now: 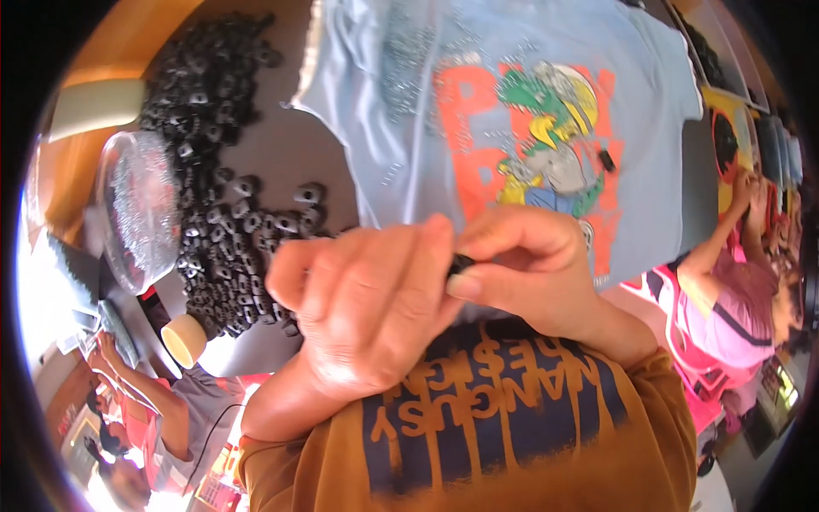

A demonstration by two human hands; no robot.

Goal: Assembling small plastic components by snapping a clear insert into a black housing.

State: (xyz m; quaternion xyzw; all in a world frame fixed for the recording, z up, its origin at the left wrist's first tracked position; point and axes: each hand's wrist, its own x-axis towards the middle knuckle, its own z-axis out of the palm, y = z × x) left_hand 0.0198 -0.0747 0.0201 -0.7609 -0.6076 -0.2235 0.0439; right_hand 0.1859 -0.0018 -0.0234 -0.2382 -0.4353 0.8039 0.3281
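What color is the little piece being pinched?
The little piece is black, best in the head view.

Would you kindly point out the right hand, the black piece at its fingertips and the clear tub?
Right hand [554,283]: head view, near the thumb's base.
Black piece [461,264]: head view, its exposed part.
Clear tub [126,270]: head view, its wall.

At one o'clock, a pale-blue cloth bears a cartoon print in green, yellow and grey over coral-red letters. Black parts lie at nine o'clock; a mustard-brown shirt with navy patterning fills six o'clock.
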